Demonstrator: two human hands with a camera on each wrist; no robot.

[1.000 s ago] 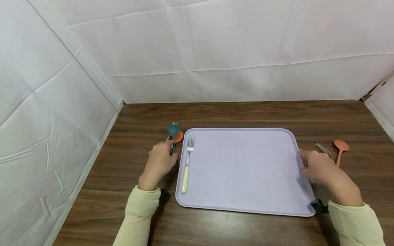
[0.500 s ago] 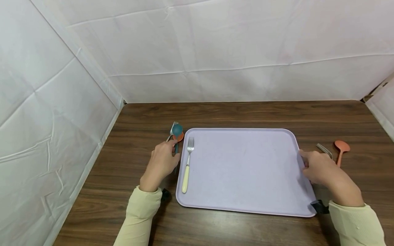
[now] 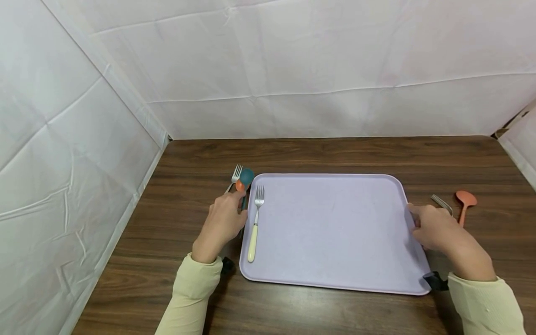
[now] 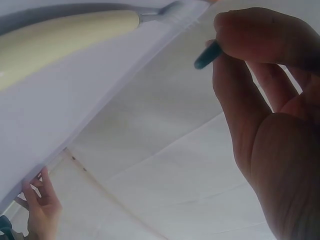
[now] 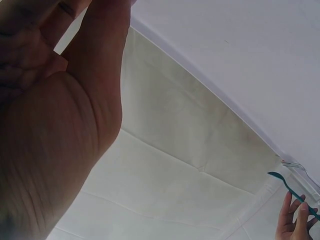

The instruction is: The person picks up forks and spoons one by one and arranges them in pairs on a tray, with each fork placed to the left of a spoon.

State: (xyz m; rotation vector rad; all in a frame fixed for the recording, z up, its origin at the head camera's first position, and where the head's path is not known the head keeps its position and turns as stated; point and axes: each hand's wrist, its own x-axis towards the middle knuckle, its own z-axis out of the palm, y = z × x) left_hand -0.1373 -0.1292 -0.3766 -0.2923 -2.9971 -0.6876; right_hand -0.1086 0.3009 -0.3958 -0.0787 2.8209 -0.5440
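Observation:
My left hand (image 3: 222, 218) pinches a teal spoon (image 3: 247, 176) by its handle between thumb and fingers, at the tray's left edge. The handle's end (image 4: 207, 56) pokes out past the thumb in the left wrist view. Behind the teal spoon lie an orange spoon (image 3: 240, 185), mostly covered, and a silver fork (image 3: 237, 174). A fork with a cream handle (image 3: 252, 244) lies along the left side inside the lilac tray (image 3: 331, 232). My right hand (image 3: 437, 228) holds the tray's right rim with thumb and fingers; the fingers' undersides are hidden in the head view.
Right of the tray, close to my right hand, are a second orange spoon (image 3: 466, 198) and a silver utensil (image 3: 441, 203) partly hidden by the hand. The dark wooden table (image 3: 335, 156) meets white fabric walls (image 3: 318, 65) at the back and sides.
My left hand has moved slightly to the right with the teal spoon, whose bowl now sits near the tray's back left corner, exposing more of the silver fork. The right hand stays put.

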